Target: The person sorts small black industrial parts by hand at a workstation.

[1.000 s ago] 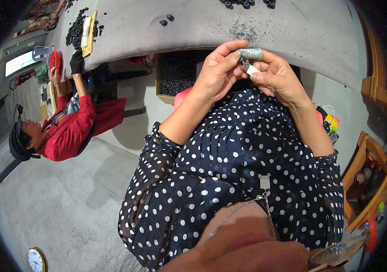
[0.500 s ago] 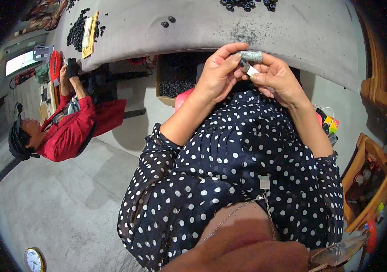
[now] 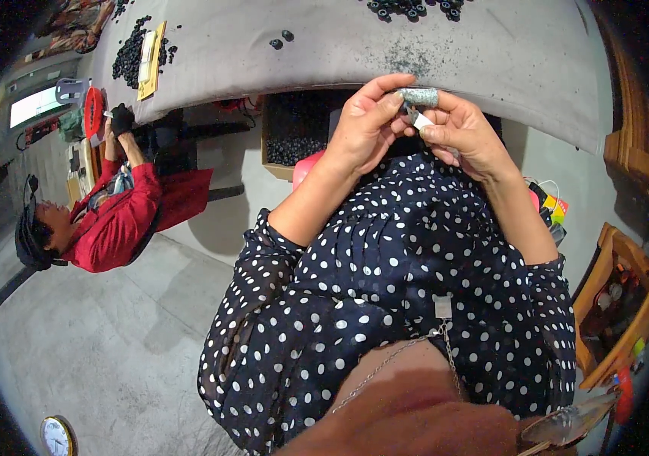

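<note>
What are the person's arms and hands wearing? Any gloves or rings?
No gloves: the left hand and the right hand are bare, and no ring shows. One fingertip wears a greyish, speckled cover. The sleeves are dark navy with white polka dots, loose, and pushed up so the forearms are uncovered. No watch or bracelet shows.

Two hands (image 3: pixel 415 129) (one grey cylinder (image 3: pixel 419 96))
</note>
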`<state>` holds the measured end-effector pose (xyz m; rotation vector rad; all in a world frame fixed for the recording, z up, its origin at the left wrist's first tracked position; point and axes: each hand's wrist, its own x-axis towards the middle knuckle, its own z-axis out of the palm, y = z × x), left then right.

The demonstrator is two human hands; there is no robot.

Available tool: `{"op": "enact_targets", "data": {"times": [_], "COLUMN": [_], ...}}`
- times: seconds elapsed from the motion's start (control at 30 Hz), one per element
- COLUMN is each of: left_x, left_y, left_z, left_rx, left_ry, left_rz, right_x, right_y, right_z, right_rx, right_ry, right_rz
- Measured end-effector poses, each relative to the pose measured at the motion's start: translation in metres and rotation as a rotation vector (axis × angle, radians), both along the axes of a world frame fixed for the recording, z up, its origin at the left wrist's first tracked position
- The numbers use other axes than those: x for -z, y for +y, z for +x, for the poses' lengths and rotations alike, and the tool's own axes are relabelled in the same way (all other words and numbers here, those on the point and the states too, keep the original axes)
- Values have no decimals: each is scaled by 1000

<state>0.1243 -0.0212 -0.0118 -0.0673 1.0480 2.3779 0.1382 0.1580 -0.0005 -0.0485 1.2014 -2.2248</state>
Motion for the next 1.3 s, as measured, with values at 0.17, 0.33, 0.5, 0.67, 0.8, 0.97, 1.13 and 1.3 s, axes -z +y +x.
{"op": "enact_targets", "data": {"times": [0.17, 0.33, 0.5, 0.67, 0.8, 0.97, 1.13, 1.3], "left_x": [-1, 0, -2, 6, 6, 7, 6, -1], "left_y": [0, 2, 8, 3, 1, 2, 1, 1], "left_z": [1, 2, 9, 4, 5, 5, 4, 7], "left_rx": [-4, -34, -58, -46, -22, -11, -15, -48], "left_ry": [4, 10, -28, -26, -12, -22, 12, 16], "left_rz": [4, 23, 73, 155, 103, 118, 32, 18], "right_x": [1, 1, 5, -2, -1, -1, -2, 6], "right_y": [0, -2, 1, -1, -2, 0, 0, -2], "right_z": [0, 2, 0, 4, 5, 3, 1, -2], "right_rx": [2, 27, 64, 26, 23, 7, 6, 13], "right_ry": [23, 8, -40, 38, 37, 15, 3, -35], "right_rz": [15, 17, 4, 48, 67, 45, 40, 24]}}
